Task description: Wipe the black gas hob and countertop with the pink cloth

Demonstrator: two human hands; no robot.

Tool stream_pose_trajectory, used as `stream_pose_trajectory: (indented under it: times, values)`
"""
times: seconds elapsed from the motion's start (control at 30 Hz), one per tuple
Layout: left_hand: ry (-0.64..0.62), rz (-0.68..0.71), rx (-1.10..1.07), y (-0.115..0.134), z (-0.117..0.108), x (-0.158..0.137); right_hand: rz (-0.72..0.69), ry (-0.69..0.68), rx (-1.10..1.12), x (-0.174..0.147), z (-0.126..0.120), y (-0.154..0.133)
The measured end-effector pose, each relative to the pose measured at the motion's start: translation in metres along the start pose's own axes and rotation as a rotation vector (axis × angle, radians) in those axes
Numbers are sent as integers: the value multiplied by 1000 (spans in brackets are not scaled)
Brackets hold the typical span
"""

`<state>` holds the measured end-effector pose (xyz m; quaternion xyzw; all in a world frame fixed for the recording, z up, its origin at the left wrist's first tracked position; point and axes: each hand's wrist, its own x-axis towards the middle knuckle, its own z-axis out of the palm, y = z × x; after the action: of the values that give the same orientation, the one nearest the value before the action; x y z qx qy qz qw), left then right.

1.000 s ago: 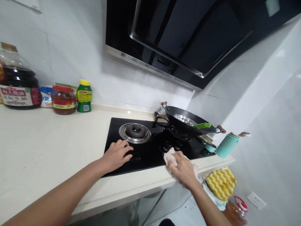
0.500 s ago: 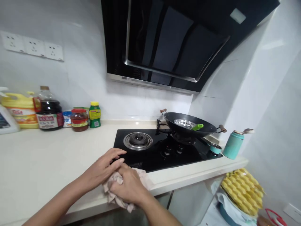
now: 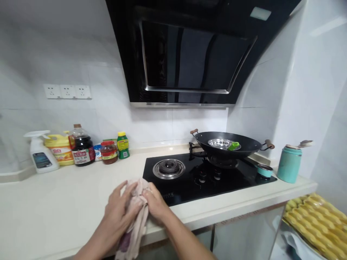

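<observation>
A pale pink cloth point(image 3: 139, 213) is bunched between my two hands above the counter's front edge, its lower end hanging down with a purple patch showing. My left hand point(image 3: 118, 209) grips it from the left, thumb and fingers pressed into the folds. On the other side, my right hand point(image 3: 155, 202) is closed on the cloth's right part. Just beyond my hands lies the black glass gas stove point(image 3: 179, 193), with a bare burner point(image 3: 168, 168) on its left half.
A black wok point(image 3: 249, 144) holding a metal strainer with a green handle point(image 3: 233, 146) sits on the right burner. A turquoise jar point(image 3: 289, 164) and a small turquoise lid point(image 3: 265, 170) stand right. Several bottles, among them soy sauce point(image 3: 82, 150), line the wall under the range hood point(image 3: 184, 97).
My left hand, free beside the cloth before, now holds it. The cloth has been lifted and gathered, its end hanging down. The view has turned a little left.
</observation>
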<state>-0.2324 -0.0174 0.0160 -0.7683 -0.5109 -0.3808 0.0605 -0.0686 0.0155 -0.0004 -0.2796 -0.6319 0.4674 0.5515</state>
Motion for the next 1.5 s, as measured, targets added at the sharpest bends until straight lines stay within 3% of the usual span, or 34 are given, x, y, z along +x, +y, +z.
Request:
stream_pose_trajectory:
  times: [0.1,0.17,0.23,0.33,0.47,0.57,0.77,0.9,1.1,1.3,1.5]
  values:
    - [-278,-4,27,7,32,-6,2,-24,-485,-17,-50,-6]
    - [-349,-5,91,20,47,-8,17,3,-721,-32,-83,-11]
    - [-353,5,177,38,53,-5,-1,48,-810,-50,-118,-16]
    - [-462,49,223,64,52,7,-62,194,-941,-76,-182,-21]
    - [-617,79,129,89,59,24,-44,500,-1188,-103,-272,-23]
    - [-672,152,55,109,78,35,55,610,-1338,-113,-311,-14]
    - [-714,374,0,167,127,59,120,499,-1478,-119,-319,9]
    - [-721,329,-44,175,154,83,116,491,-1472,-120,-326,12]
    - [-725,298,-87,149,165,105,147,480,-1486,-122,-332,13]
    - [-639,222,-4,108,146,112,154,476,-1496,-122,-331,12]
    - [-594,151,78,62,121,95,147,472,-1495,-123,-332,13]
